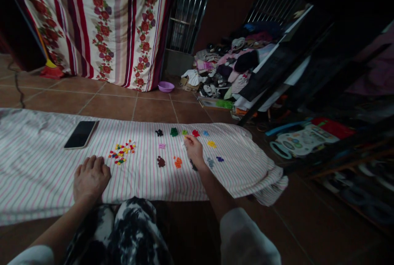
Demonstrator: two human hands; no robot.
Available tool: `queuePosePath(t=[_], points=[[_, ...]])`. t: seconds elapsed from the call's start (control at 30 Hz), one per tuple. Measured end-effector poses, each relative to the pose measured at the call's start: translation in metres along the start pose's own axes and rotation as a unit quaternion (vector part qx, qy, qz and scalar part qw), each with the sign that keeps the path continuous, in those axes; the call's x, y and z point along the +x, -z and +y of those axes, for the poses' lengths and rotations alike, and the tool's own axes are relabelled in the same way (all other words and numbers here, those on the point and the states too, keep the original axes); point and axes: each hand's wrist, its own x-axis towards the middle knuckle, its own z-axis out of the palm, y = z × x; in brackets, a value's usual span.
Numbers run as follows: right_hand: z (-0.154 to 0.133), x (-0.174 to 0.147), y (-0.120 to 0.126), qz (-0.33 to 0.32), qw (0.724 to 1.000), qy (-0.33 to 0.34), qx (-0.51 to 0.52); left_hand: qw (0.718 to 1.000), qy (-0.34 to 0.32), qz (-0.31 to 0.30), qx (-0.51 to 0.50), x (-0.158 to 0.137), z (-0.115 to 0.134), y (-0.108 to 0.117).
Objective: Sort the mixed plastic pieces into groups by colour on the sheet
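we sit over a long striped cloth, white with pink and grey lines, its near right end hanging in folds above a brown tiled floor. beyond it hangs a floral curtain, with a red and yellow broom at its left side and a barred opening to its right. a heap of clothes fills the far corner, and a plastic toy panel lies to the right. a shallow purple basin stands on the tiles by the curtain's hem; near it, a cardboard box is partly covered by white fabric. on the cloth, tiny, glossy-looking pieces lie in small single-colour piles, among them a dark green pile, a red pile, a yellow pile, a brown pile and an orange pile. a loose mixed scatter lies left of them, near a flat dark phone. our left hand rests palm down beside the scatter, fingers slightly bent and unclenched. our right hand is among the piles, fingertips bunched near the light green pile; we cannot tell how tightly they meet or whether they pinch a piece.
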Motion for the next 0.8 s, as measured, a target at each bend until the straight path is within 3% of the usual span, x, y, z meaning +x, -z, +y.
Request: queuePosePath(t=[0.13, 0.23, 0.47, 0.6, 0.8], points=[[0.037, 0.021, 0.057, 0.063, 0.993, -0.035, -0.094, 1.000, 0.004, -0.004, 0.001, 0.000, 0.000, -0.001], [0.060, 0.031, 0.087, 0.091, 0.977, -0.079, -0.177, 1.000, 0.001, -0.019, 0.005, 0.000, 0.000, -0.001], [0.098, 0.041, 0.122, 0.040, 0.926, -0.182, -0.329, 1.000, -0.001, -0.014, 0.007, 0.000, -0.003, -0.005], [0.110, 0.047, 0.128, 0.002, 0.931, -0.189, -0.312, 1.000, -0.002, -0.006, 0.007, 0.000, -0.005, -0.010], [0.121, 0.051, 0.129, 0.010, 0.966, -0.188, -0.176, 1.000, -0.009, -0.008, -0.010, -0.001, -0.007, -0.012]])
